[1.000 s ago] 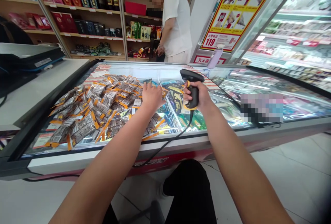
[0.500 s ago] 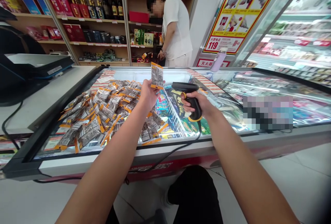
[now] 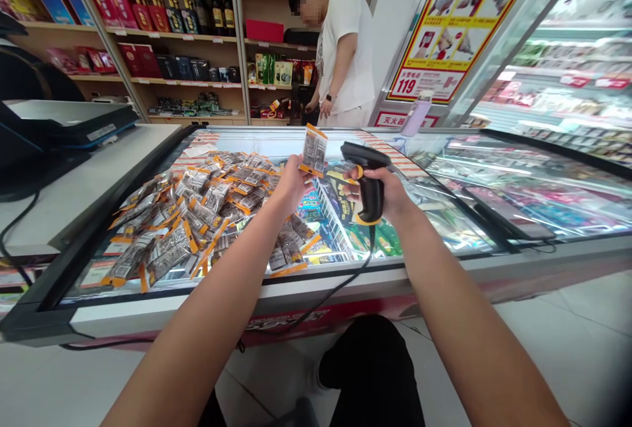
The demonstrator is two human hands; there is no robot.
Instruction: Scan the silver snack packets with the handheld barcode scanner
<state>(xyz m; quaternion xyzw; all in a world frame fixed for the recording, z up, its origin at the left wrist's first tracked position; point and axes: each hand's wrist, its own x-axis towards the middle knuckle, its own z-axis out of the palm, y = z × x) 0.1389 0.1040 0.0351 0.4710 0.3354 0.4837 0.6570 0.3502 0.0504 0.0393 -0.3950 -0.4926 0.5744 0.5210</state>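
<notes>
My left hand (image 3: 292, 180) pinches a small snack packet (image 3: 315, 150) with orange ends, held upright with its printed side towards me. Wrapped around the grip of a black and yellow barcode scanner (image 3: 371, 193) is my right hand (image 3: 390, 193). The scanner's head points left, close to the packet but apart from it, and its cable hangs down over the freezer's front edge. Many similar packets (image 3: 212, 197) lie heaped on the glass lid of the chest freezer (image 3: 162, 301), left of and beneath my left forearm.
A person (image 3: 345, 39) in a white top stands behind the freezer. To the left is a counter (image 3: 49, 216) with a dark device on it. A lilac bottle (image 3: 416, 116) stands at the freezer's back edge. Shelves of boxes and bottles line the back wall.
My left hand has moved the packet slightly right and tilted it. The scanner has shifted a little right, its head tipping. The person behind has straightened and moved slightly right.
</notes>
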